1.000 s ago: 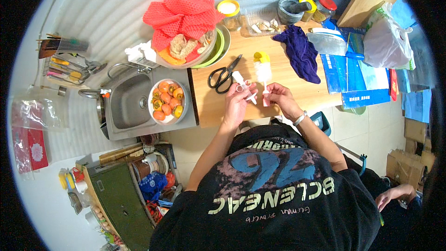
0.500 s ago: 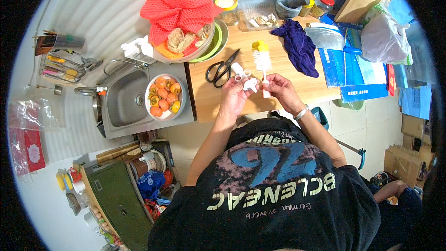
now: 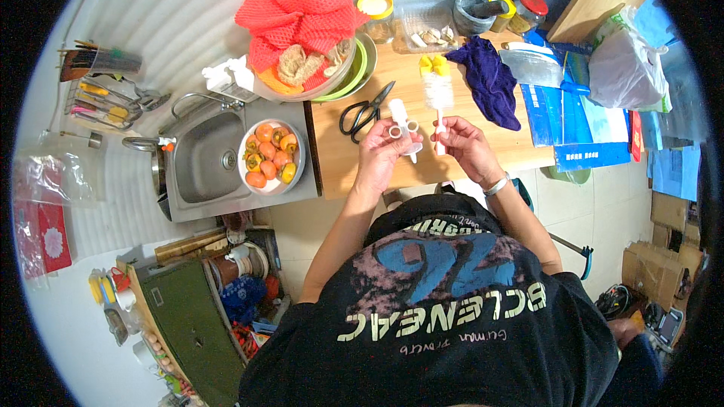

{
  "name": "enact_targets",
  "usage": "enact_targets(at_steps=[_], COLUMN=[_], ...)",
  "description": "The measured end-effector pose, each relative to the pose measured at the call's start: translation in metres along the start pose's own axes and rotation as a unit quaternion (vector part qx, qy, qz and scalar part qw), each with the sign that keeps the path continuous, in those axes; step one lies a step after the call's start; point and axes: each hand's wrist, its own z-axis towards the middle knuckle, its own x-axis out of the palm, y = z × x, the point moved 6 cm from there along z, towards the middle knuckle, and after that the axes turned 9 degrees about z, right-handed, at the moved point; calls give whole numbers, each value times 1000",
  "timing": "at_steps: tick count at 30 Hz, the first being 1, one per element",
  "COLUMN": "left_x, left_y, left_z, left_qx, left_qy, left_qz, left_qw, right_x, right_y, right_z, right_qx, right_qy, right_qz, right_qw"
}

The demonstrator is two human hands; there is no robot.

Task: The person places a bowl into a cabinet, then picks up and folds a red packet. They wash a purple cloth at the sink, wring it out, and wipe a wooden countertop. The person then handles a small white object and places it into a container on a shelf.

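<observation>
Wooden countertop (image 3: pixel 362 162) fills the middle of the head view, its pale board running from the steel sink (image 3: pixel 200 158) on the left to a stack of blue folders (image 3: pixel 573 117) on the right, with its near edge just in front of the person's chest. Bare board shows only in a small patch around the hands; black-handled scissors (image 3: pixel 366 111) lie just left of them, and a crumpled purple cloth (image 3: pixel 489 79) lies just right. The left hand (image 3: pixel 383 152) is curled closed around a small white plastic piece (image 3: pixel 401 124) with ring-shaped loops and a short upright stem, gripped between thumb and fingers above the board's near edge. The right hand (image 3: pixel 464 143) is pinched shut on the thin white handle of a bottle brush (image 3: pixel 437 94), whose fluffy white bristle head points away from the person and ends in a yellow tip. Both things are held close together, nearly touching, over the counter. A white bowl (image 3: pixel 271 157) of orange and yellow tomatoes rests on the sink's rim. Behind it, a red net bag (image 3: pixel 302 19) is heaped over round nested bowls. A silvery bracelet (image 3: pixel 495 185) circles the right wrist. Corrugated white wall panelling backs the counter, and a dark stone mortar (image 3: pixel 475 13) stands near lidded jars at the far edge.
</observation>
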Motion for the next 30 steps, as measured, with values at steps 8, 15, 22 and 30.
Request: enact_targets(at_steps=[8, 15, 22, 30], left_x=[4, 11, 25, 23], left_y=[-6, -27, -37, -20], left_z=[0, 0, -2, 2], left_qx=[32, 196, 328, 241], left_qy=[-48, -104, -60, -32], left_qz=[146, 337, 376, 282], left_qw=[988, 915, 865, 928], right_x=[11, 13, 10, -1], right_y=[-2, 3, 2, -7], right_z=[-5, -10, -10, -5], right_qx=[7, 22, 14, 22], right_qy=[50, 94, 85, 50], right_qz=[86, 84, 95, 124], right_qw=[995, 992, 992, 991])
